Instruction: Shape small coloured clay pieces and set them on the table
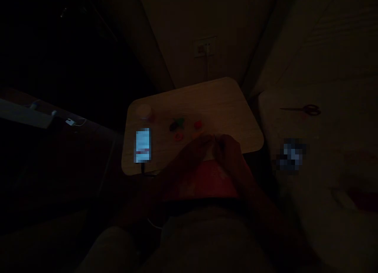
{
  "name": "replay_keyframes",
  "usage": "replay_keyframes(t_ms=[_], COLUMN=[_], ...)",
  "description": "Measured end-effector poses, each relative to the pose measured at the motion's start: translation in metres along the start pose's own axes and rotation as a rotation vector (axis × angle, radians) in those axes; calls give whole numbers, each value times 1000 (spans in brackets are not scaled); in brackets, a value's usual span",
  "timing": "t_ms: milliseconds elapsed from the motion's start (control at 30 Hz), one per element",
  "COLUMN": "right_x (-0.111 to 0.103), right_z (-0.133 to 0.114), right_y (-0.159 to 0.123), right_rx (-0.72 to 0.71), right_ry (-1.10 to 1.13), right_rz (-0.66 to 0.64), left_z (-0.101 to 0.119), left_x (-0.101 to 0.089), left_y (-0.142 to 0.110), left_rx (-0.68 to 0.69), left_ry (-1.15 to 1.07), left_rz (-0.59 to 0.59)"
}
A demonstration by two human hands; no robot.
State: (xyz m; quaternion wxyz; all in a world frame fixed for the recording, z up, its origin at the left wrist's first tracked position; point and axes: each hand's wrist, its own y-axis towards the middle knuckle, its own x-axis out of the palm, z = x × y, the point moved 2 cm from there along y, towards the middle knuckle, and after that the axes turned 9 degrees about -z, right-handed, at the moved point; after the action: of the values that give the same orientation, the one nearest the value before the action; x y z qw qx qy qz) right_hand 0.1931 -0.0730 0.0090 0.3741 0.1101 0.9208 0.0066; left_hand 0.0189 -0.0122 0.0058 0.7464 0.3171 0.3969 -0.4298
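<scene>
Both hands meet over the near edge of a small wooden table [183,101] in very dim light. My left hand [203,143] is closed, its fingertips pinched together. Against it, my right hand [226,147] is also closed with curled fingers. Whatever lies between the fingertips is too dark and small to name. Just beyond my hands sit a round red piece [197,125], an orange-red ring-like piece [178,136], a green piece [180,123] and a dark piece [173,126]. A red sheet or cloth [206,180] lies below my wrists.
A lit phone [142,145] with a cable lies at the table's left, near a pale round container [144,111]. Scissors [304,109] rest on the pale surface to the right, beside a blurred-out item [291,155]. A wall socket [205,47] holds a plug.
</scene>
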Motion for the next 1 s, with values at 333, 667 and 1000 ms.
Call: replay_keyframes(t_ms=[333, 667, 1000], right_x=[9, 5, -25], right_z=[-16, -16, 13], right_y=[-7, -2, 9], right_rx=[43, 17, -17], right_ry=[-114, -133, -93], right_rz=[-9, -80, -28], left_z=[3, 0, 16], left_x=[-2, -1, 4], left_y=[1, 0, -7], left_rx=[-7, -2, -87], left_ry=[-32, 1, 214], left_rz=[-21, -15, 76])
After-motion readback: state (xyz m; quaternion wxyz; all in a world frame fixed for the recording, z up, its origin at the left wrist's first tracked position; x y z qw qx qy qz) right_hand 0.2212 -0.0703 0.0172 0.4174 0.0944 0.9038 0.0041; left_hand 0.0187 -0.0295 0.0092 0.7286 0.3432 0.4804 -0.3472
